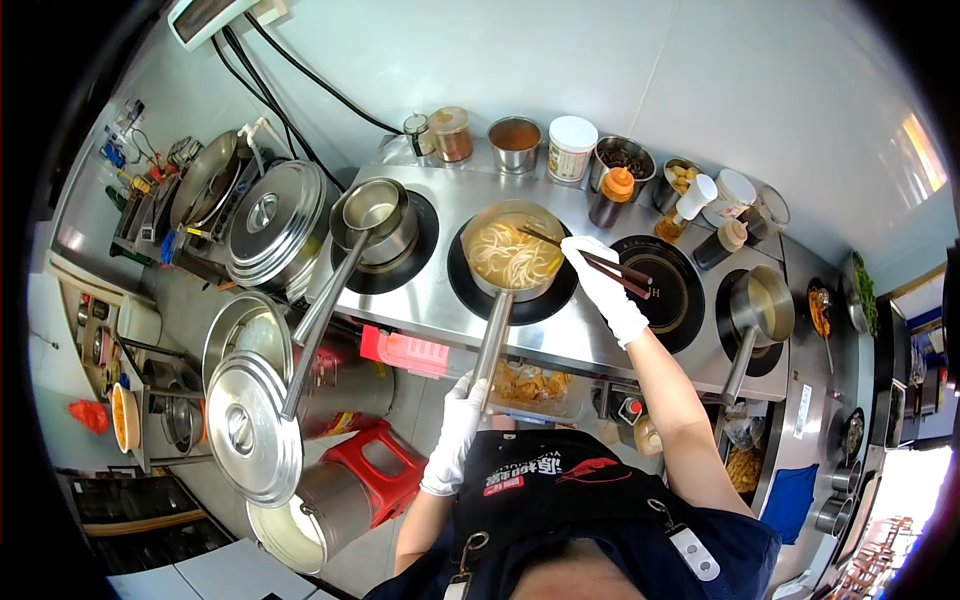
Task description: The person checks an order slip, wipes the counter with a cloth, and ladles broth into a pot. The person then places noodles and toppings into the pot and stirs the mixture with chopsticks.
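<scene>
A saucepan [512,208] of pale noodles [510,256] in broth sits on a round black burner in the middle of the steel counter. My left hand [457,430], in a white glove, is closed around the end of its long handle [492,340]. In my right hand [606,290], also gloved in white, is a pair of dark chopsticks [628,272]. Their tips reach into the pan at the right side of the noodles. The fingers of my right hand are wrapped around the chopsticks near the pan's rim.
Left on the counter stands another saucepan [386,238] with a ladle [368,207] in it. A third saucepan [765,305] is at the right. Sauce bottles [612,197] and tubs [572,148] line the wall. Large lidded pots [275,222] are on the left; a red stool [378,462] stands below.
</scene>
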`<state>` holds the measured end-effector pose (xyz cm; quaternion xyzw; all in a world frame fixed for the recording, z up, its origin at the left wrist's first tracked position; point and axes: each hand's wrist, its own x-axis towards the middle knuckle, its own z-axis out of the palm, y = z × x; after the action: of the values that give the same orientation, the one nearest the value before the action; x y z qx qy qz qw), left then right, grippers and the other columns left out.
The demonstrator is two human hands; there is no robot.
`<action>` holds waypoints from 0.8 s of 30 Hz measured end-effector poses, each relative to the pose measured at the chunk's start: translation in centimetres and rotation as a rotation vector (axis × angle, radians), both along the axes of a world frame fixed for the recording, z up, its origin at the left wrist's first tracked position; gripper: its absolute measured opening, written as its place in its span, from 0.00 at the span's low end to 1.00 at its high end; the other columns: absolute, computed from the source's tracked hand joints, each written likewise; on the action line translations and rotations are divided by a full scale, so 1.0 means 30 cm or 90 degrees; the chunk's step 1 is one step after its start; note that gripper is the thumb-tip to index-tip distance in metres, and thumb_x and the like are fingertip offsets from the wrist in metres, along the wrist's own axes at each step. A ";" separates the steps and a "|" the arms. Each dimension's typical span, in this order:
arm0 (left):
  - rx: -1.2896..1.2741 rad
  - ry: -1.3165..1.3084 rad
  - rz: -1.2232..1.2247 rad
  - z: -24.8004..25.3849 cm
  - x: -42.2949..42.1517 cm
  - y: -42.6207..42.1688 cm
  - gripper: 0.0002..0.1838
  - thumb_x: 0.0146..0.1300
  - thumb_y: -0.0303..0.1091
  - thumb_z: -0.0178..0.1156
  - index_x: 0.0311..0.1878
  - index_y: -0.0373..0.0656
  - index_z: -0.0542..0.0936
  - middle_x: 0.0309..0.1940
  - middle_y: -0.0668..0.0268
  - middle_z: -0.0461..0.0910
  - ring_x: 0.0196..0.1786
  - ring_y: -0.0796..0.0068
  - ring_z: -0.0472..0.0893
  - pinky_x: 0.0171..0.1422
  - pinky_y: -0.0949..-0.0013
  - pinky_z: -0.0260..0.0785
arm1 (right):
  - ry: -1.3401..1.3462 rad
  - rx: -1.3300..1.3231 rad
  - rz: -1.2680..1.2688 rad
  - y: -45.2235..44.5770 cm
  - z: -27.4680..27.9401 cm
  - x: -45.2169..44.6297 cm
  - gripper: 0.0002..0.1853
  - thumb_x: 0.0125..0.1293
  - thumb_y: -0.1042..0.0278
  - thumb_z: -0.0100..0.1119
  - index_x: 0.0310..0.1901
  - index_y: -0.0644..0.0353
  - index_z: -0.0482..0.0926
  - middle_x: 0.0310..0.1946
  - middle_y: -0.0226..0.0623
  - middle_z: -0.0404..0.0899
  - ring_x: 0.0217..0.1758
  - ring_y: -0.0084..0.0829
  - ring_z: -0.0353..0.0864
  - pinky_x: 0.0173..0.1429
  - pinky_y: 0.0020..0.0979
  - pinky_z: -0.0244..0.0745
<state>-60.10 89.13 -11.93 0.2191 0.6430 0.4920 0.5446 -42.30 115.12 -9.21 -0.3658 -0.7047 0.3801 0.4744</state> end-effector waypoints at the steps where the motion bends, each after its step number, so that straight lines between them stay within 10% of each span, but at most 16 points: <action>1: -0.002 0.000 -0.001 -0.001 -0.001 0.000 0.17 0.71 0.37 0.51 0.58 0.39 0.74 0.34 0.69 0.81 0.20 0.85 0.71 0.22 0.81 0.62 | -0.007 -0.003 0.002 -0.006 0.008 -0.001 0.06 0.62 0.75 0.60 0.39 0.66 0.81 0.36 0.37 0.82 0.40 0.27 0.81 0.47 0.26 0.75; 24: -0.017 -0.027 -0.031 -0.031 -0.027 0.004 0.17 0.70 0.38 0.52 0.55 0.38 0.75 0.33 0.68 0.82 0.21 0.83 0.74 0.22 0.80 0.63 | 0.018 -0.017 0.016 -0.055 0.015 -0.006 0.08 0.63 0.73 0.60 0.42 0.67 0.80 0.38 0.38 0.83 0.41 0.29 0.81 0.48 0.26 0.75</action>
<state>-60.92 89.24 -12.86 0.2168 0.6324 0.4743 0.5727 -42.49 113.47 -8.75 -0.3575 -0.6974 0.4008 0.4746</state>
